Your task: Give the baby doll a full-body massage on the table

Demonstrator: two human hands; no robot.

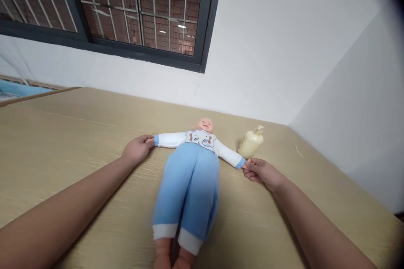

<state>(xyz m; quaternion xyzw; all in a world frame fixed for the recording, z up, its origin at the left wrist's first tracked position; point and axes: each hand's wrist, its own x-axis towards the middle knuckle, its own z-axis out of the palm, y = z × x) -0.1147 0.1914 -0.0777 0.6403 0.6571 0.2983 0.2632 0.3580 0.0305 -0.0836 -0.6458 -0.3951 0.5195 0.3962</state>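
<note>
A baby doll lies on its back on the tan surface, its head away from me and its feet toward me. It wears a white top with an animal face on the chest, and blue trousers with white cuffs. Its arms are stretched out to both sides. My left hand is closed around the doll's hand at the left, just past the blue cuff. At the right, my right hand pinches the doll's other hand between thumb and fingers. Both small doll hands are mostly hidden by my fingers.
A pale yellow pump bottle stands just beyond my right hand, close to the doll's sleeve. Farther right lies a thin pale strip on the tan surface. White walls and a barred window bound the far side.
</note>
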